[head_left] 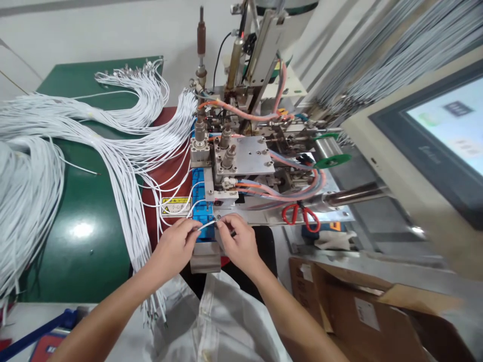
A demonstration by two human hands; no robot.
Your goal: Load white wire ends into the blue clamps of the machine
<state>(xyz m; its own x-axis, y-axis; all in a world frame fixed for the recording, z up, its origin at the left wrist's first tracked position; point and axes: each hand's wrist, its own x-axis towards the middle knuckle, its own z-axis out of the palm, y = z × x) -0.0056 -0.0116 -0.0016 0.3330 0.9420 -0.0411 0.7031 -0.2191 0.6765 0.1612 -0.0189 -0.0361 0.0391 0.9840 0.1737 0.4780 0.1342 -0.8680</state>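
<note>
Between my two hands a short length of white cable [207, 225] is stretched over the front of a row of blue fixture blocks [204, 234]. My left hand [177, 244] pinches it on the left, thumb against fingers. On the other side my right hand [237, 239] closes on the thin tip of the same cable with thumb and fingertips. Other white cables run into the blue blocks just behind my hands. The blocks sit along the left side of a metal machine [245, 156].
Bundles of white cables [124, 136] cover much of the green table [90, 226]. Red-handled scissors [301, 216] lie at the machine's front edge. A screen [449, 115] juts in at right, above an open cardboard box [350, 306]. A yellow warning label [176, 206] is left of the blocks.
</note>
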